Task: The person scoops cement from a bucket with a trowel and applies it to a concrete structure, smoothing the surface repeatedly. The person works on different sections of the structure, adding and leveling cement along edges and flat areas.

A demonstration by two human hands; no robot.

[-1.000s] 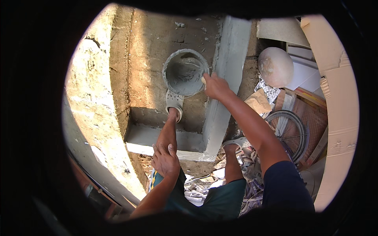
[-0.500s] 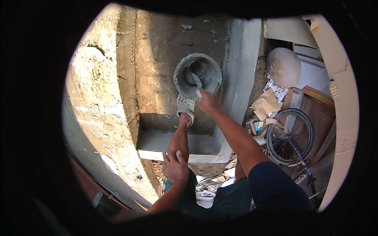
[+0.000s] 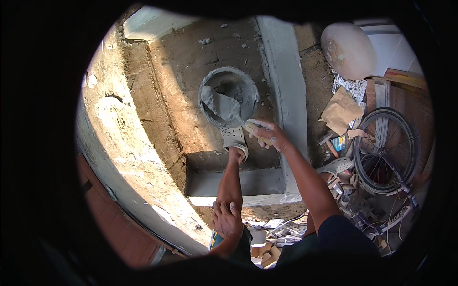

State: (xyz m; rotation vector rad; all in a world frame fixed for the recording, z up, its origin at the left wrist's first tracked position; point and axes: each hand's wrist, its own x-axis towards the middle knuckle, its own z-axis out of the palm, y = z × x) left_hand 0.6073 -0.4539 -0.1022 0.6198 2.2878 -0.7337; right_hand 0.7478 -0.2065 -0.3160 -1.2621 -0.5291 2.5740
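Observation:
My right hand (image 3: 268,134) grips the pale handle of a trowel (image 3: 225,107) at the near right rim of a round bucket (image 3: 203,112). Grey wet mortar covers the trowel's blade, which lies tilted inside the bucket. More mortar (image 3: 238,89) coats the bucket's inner wall and bottom. My left hand (image 3: 226,220) rests on my left leg by the knee, holding nothing, its fingers apart. Just below the bucket, my left foot wears a pale clog (image 3: 234,143) with holes, its toe against the bucket.
A smoothed grey ledge (image 3: 286,90) runs along the right of the trench, with a low wall (image 3: 243,200) across the near end. To the right are a bicycle wheel (image 3: 386,150), brown paper (image 3: 341,110), a hammer (image 3: 330,144) and a round pale object (image 3: 348,51). A rough sunlit wall (image 3: 124,138) borders the left.
The trowel's blade has turned and now lies broad across the bucket's left side, bearing mortar. My right hand has rolled over on the handle. The view has shifted; my left hand stays on my leg.

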